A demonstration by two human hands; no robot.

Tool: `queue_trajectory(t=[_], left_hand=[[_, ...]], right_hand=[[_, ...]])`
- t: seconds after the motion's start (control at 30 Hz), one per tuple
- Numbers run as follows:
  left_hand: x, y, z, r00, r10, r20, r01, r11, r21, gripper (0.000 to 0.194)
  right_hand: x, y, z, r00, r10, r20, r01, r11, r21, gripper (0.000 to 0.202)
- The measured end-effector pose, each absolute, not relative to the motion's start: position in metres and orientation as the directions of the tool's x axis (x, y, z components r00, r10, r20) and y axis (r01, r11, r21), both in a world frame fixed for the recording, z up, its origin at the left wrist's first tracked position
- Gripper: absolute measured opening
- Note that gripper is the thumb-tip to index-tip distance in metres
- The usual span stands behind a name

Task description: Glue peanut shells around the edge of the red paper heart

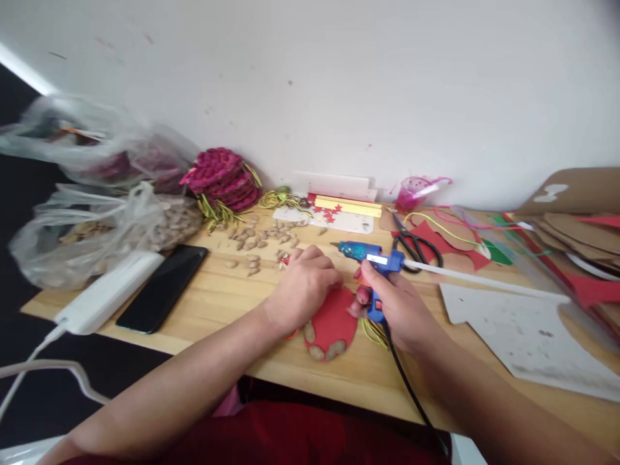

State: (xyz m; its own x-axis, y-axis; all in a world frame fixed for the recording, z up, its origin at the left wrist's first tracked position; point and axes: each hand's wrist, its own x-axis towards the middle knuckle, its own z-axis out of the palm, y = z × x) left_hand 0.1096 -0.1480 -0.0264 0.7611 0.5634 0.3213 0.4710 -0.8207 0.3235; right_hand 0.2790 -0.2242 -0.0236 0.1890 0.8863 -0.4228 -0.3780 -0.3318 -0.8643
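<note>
My right hand (394,300) is wrapped round the handle of a blue hot glue gun (376,253), whose nozzle points left. A long white glue stick (484,280) sticks out of its back end. Below the gun lies a red oval piece (335,318), with several brown nutshells (316,352) along its left and lower edge. My left hand (310,281) rests at the upper left edge of this piece with its fingers curled down. What those fingers pinch, if anything, is hidden. Loose tan nutshells (249,240) are scattered on the table beyond my left hand.
At left are a black phone (162,289), a white power strip (109,292) and plastic bags (92,219). Magenta braided rounds (223,179) stand by the wall. Black scissors (417,244), white card (527,336) and cardboard pieces (576,236) lie right. The gun's black cord (409,381) runs off the front edge.
</note>
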Motion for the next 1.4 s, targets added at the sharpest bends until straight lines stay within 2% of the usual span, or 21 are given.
queue_trajectory(t=[0.67,1.4], left_hand=[[0.11,-0.146,-0.029,0.774,0.572,0.271,0.49,-0.813,0.315,0.023],[0.111,-0.148,-0.027,0.767,0.588,0.259,0.516,-0.804,0.296,0.02]], right_hand=[[0.277,-0.222,-0.014,0.32,0.858,-0.401,-0.362,-0.28,-0.889,0.059],[0.282,-0.22,-0.017,0.321,0.868,-0.379,-0.351,-0.262,-0.899,0.053]])
